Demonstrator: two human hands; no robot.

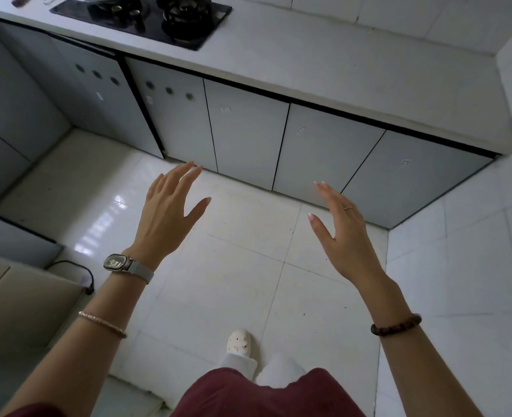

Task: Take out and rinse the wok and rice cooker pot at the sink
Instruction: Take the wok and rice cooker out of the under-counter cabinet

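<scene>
Looking down from the head camera, both bare hands hang in the air in front of a row of grey cabinet doors (245,130), and neither holds anything. The left hand (170,215) is spread wide, with its fingers straight and slightly fanned, the thumb out to the side and the palm turned toward the other hand. The right hand (343,236) mirrors it, fingers straight and close together, thumb apart, palm facing left. The two hands are well apart and touch neither each other nor the cabinets. The left wrist carries a watch (116,262) on a pale strap, and a thin bracelet (103,324) sits farther up that forearm. The right hand wears a ring (348,207), and a dark bead bracelet (396,325) circles the right wrist.

Above the doors, which are all closed, runs a pale countertop (339,70). A black gas hob (146,16) with two burners lies on it at the top of the view. Over the left burner a clear glass object (77,1) is cut off by the top edge, and what it belongs to cannot be told. For that reason neither the wok nor the rice cooker pot can be placed with certainty.

Below the hands is a glossy white tiled floor (242,266), with a pale slipper (239,341) and a dark red garment (263,392) near the bottom edge. A black cable (80,272) runs beside a beige surface (14,302) at lower left.
</scene>
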